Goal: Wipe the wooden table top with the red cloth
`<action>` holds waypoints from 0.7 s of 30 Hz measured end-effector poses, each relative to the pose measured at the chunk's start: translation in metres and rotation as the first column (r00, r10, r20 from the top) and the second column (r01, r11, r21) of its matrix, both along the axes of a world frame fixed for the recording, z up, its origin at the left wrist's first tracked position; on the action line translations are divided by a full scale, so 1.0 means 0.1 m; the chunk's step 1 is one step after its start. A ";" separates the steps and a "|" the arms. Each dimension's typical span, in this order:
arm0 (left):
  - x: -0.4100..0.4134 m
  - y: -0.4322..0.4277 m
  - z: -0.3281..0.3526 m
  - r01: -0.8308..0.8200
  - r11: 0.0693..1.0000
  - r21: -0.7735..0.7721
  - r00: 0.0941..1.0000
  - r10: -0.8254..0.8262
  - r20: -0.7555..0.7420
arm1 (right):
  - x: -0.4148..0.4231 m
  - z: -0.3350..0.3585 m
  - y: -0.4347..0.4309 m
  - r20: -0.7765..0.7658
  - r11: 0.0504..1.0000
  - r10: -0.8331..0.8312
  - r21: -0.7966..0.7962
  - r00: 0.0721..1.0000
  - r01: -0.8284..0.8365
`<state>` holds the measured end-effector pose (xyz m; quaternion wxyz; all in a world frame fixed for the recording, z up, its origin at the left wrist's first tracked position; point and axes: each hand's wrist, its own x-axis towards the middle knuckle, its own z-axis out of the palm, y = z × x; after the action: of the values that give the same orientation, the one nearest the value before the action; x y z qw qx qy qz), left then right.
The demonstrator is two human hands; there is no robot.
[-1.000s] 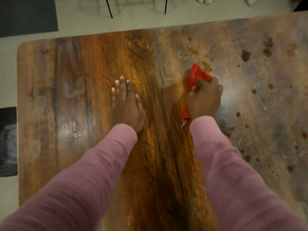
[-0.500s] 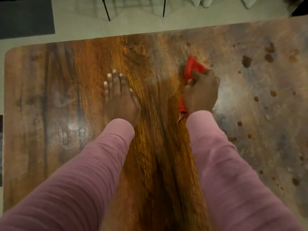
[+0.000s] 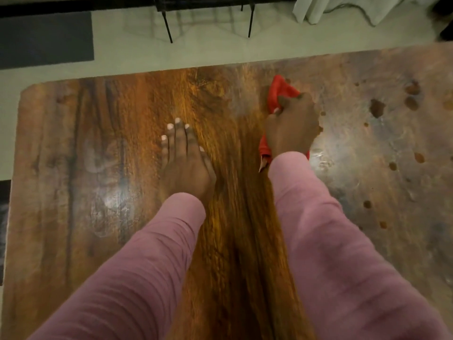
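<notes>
The wooden table top (image 3: 85,148) fills most of the view, glossy brown with a dull, smeared right half. My right hand (image 3: 291,126) grips the bunched red cloth (image 3: 278,92) and presses it on the table near the far edge, right of centre. The cloth sticks out beyond my knuckles and under my wrist. My left hand (image 3: 183,160) lies flat on the wood with straight fingers, left of the cloth. Both arms wear pink sleeves.
Several dark brown spots (image 3: 376,107) dot the right part of the table. Beyond the far edge is pale floor with thin black furniture legs (image 3: 168,28), a dark mat (image 3: 46,38) at the far left and white fabric (image 3: 343,8) at the far right.
My right hand has pushed the red cloth away from me toward the far edge of the table. My left hand has stayed flat on the wood.
</notes>
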<state>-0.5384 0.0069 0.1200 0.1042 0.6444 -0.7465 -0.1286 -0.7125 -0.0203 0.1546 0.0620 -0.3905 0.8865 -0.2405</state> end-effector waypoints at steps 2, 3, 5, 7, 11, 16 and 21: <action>-0.01 0.00 -0.01 -0.012 1.000 0.002 1.000 0.012 0.003 | 0.19 0.02 -0.01 0.041 0.999 0.029 -0.023 0.999 -0.028; -0.01 0.00 -0.02 -0.016 1.000 0.006 1.000 0.016 0.010 | 0.33 0.00 0.02 0.057 0.993 0.114 -0.043 0.992 -0.111; -0.01 -0.02 -0.03 -0.011 1.000 0.019 1.000 0.010 0.018 | 0.62 -0.05 0.11 0.003 0.921 0.385 -0.065 0.923 -0.384; -0.01 -0.03 -0.03 0.000 0.999 0.033 1.000 0.000 0.019 | 0.61 -0.09 0.10 -0.046 0.820 0.566 -0.064 0.823 -0.568; 0.01 -0.01 0.03 0.006 0.999 0.033 1.000 -0.007 0.022 | 0.01 -0.11 -0.16 -0.059 0.952 0.303 -0.031 0.951 -0.305; -0.21 -0.41 0.15 -0.046 0.999 -0.007 0.998 0.045 -0.035 | 0.15 -0.03 -0.31 0.002 0.992 0.123 -0.034 0.992 -0.123; -0.37 -0.53 0.01 -0.070 0.997 0.016 0.997 0.070 0.033 | 0.30 -0.11 -0.35 -0.074 0.770 0.634 -0.032 0.769 -0.638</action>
<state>-0.5752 -0.0463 0.1211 0.0910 0.6731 -0.7239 -0.1210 -0.6827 -0.0556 0.1435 0.1026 -0.6758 0.6965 -0.2183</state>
